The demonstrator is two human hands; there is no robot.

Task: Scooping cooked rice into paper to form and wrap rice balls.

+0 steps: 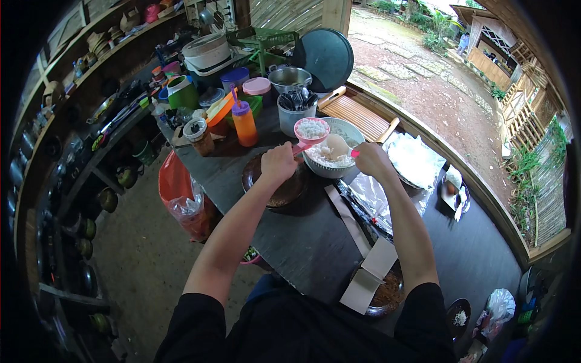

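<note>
My left hand (279,163) grips the handle of a pink ladle-like scoop (312,130), whose cup is heaped with white rice (313,128). That cup hangs over the left rim of a pale plastic basin (327,170) holding more rice. In my right hand (373,159) is the pink-ended handle of a white rice paddle (337,146); its blade rests at the rice in the basin. Below my left hand stands a round brown stone mortar or dish (282,193), partly hidden by the hand and forearm.
Beyond the basin are a tub of dark cutlery (297,113), a metal pot (289,78) and an orange squeeze bottle (244,125). White paper sheets (416,159) lie right. Nearer me, folded cardboard (368,277) covers part of a bowl of brown food (389,292). An orange bag (179,195) hangs left.
</note>
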